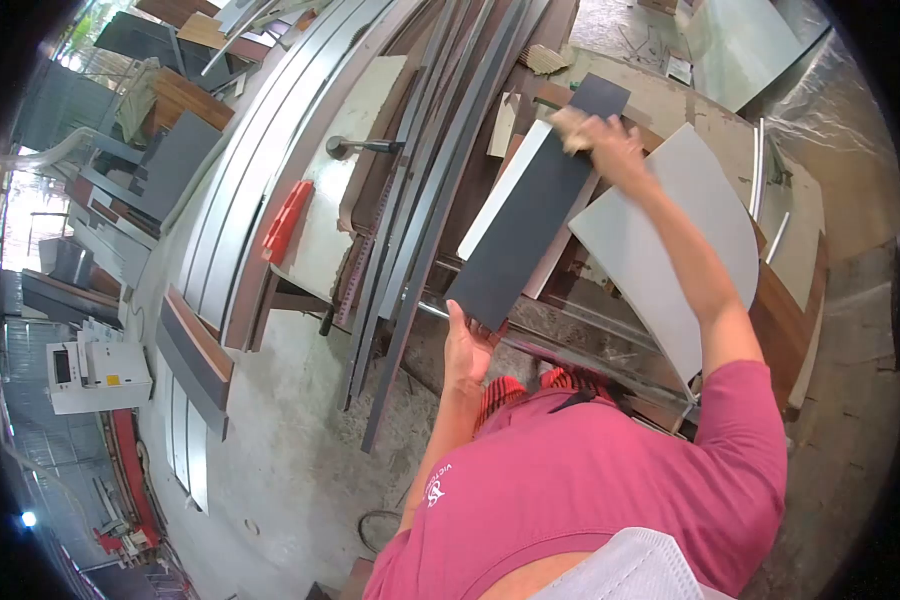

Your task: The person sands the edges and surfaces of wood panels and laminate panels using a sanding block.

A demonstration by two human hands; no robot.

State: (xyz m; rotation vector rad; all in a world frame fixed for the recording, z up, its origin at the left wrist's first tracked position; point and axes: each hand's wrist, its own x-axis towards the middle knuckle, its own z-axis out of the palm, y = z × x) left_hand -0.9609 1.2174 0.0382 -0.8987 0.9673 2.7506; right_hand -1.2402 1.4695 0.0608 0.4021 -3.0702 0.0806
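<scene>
A long dark grey board (530, 225) lies slantwise in front of me, on top of other panels. My left hand (470, 345) grips its near end, thumb on the upper face and fingers curled under the edge. Over the far part of the board is my right hand (615, 150), smeared by motion. Its fingers are closed around a small tan piece (570, 128), too blurred to name. A white board (500, 205) shows along the left side of the dark one. To the right rests a large pale grey panel (670, 225) with a curved edge, beneath my right forearm.
Long metal bars (425, 190) run lengthwise left of the board. Beyond them are a hammer (362, 147) and a red tool (288, 220) on a pale surface. Stacked panels (195, 350) and a white machine (100, 370) stand farther left. Brown boards (785, 320) lie at right.
</scene>
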